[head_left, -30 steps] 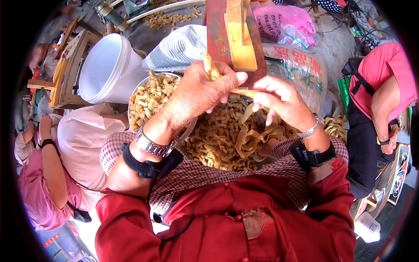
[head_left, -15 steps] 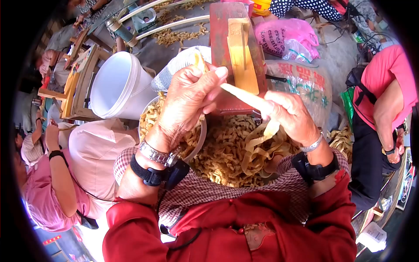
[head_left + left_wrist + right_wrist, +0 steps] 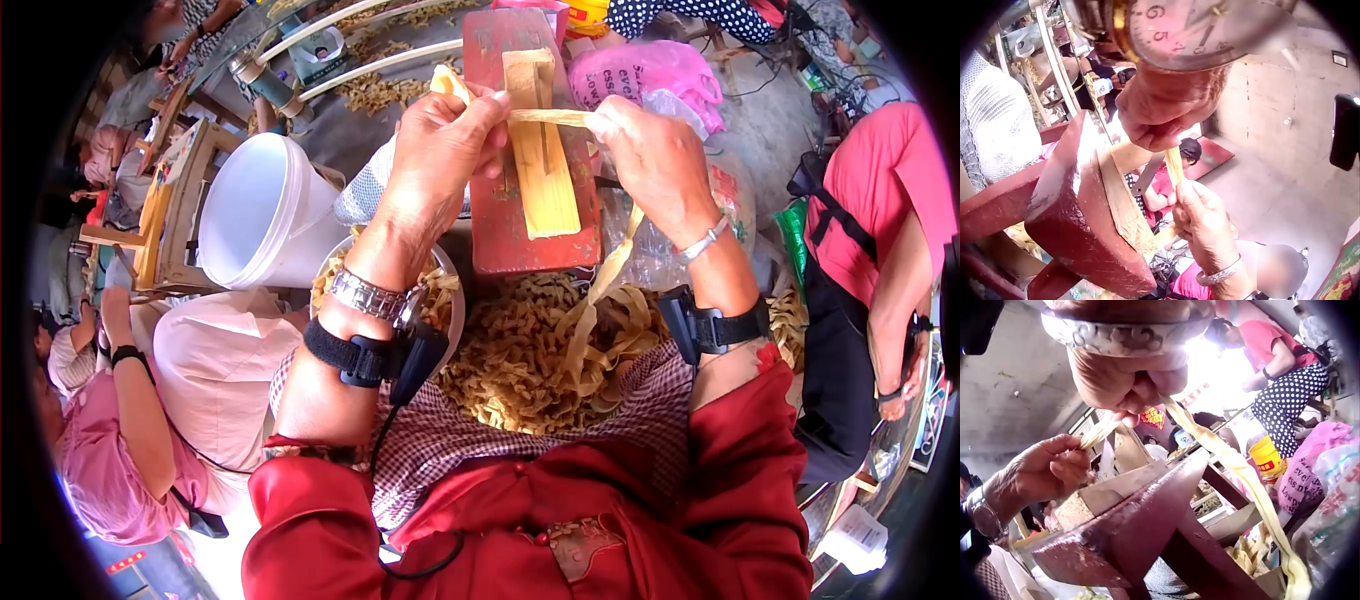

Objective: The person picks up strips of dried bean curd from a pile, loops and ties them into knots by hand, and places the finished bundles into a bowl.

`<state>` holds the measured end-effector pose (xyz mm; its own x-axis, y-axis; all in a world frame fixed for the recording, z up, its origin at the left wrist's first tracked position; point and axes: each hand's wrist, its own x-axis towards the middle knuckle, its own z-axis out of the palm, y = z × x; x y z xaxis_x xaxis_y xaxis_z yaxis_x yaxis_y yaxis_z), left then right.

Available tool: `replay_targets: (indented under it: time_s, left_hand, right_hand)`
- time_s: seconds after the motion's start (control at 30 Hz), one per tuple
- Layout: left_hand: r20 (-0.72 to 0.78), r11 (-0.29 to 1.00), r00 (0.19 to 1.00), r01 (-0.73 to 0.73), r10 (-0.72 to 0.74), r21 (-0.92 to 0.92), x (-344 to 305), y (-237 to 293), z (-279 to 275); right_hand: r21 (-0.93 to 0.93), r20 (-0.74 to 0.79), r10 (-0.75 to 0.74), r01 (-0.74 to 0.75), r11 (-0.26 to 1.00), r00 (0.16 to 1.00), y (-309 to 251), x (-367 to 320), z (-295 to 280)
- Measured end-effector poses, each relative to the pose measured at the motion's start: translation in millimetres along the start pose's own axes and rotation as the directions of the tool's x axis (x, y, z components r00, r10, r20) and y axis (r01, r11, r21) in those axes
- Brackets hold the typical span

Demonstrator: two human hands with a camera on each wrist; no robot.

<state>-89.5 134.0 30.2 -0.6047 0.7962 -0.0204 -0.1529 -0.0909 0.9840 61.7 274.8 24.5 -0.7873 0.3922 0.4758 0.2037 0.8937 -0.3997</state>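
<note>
Nearest me, a pile [image 3: 510, 360] of pale cut pieces fills the lap. The strip [image 3: 550, 117] rises out of it, a flat, limp, straw-yellow ribbon looping up to the right hand [image 3: 645, 150]. That hand pinches it between thumb and curled fingers. From there I see it run taut and level to the left hand [image 3: 440, 140], which pinches the other end, a short stub poking up past the thumb.

The stretched part hangs just above the slat [image 3: 540, 170] on the red block [image 3: 490, 220]. I cannot tell whether it touches. The bucket [image 3: 250, 210] crowds the left forearm, while the right side has more room.

Both pinch points hide inside the fingers. Farther off lies a pink bag [image 3: 640, 70], its lettering blurred.
</note>
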Motion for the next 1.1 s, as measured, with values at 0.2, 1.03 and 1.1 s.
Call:
replay_targets:
  time_s: [0.2, 1.03, 1.1]
  left_hand:
    - [-0.133, 0.749, 0.955, -0.118, 0.266, 0.653, 1.9, -28.8, -23.9]
    - [0.344, 0.731, 0.670, 0.678, -0.658, 0.077, -103.4, -43.1, 21.4]
    - [0.429, 0.884, 0.789, 0.465, -0.440, 0.051, -99.8, -44.1, 10.1]
  right_hand:
    - [-0.161, 0.156, 0.054, -0.029, 0.987, 0.986, 14.4, -15.2, 15.2]
    - [0.750, -0.030, -0.192, 0.149, 0.644, 0.981, -103.6, -118.3, 20.0]
    - [0.730, -0.061, 0.069, -0.003, 0.684, 0.996, -93.1, -109.6, 16.3]
